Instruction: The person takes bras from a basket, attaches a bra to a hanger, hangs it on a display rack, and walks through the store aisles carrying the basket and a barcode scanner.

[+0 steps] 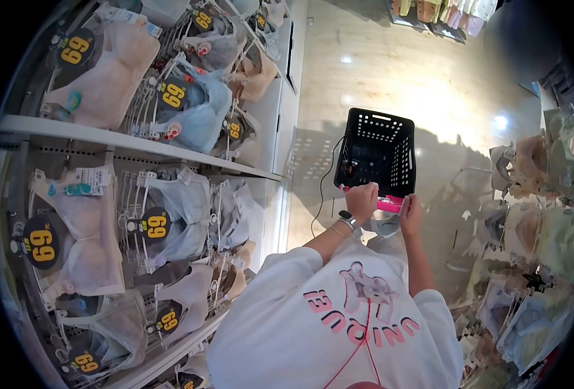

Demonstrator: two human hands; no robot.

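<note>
Both hands are at the near edge of a black shopping basket point(376, 152). My left hand point(363, 201), with a watch and a bracelet at the wrist, is closed at the left part of a bright pink strip point(389, 205). My right hand point(411, 214) has its fingers closed on the strip's right end. A pale garment point(384, 227) shows just below the strip, partly hidden by the hands. Inside the basket, at its left side, lies a small dark item too dim to make out.
Shelves with bras on hangers and round 69 tags point(43, 246) fill the left, behind a white shelf edge point(138, 146). More hanging bras point(527, 223) line the right. A thin black cable point(324, 178) runs down beside the basket over the wooden floor point(339, 71).
</note>
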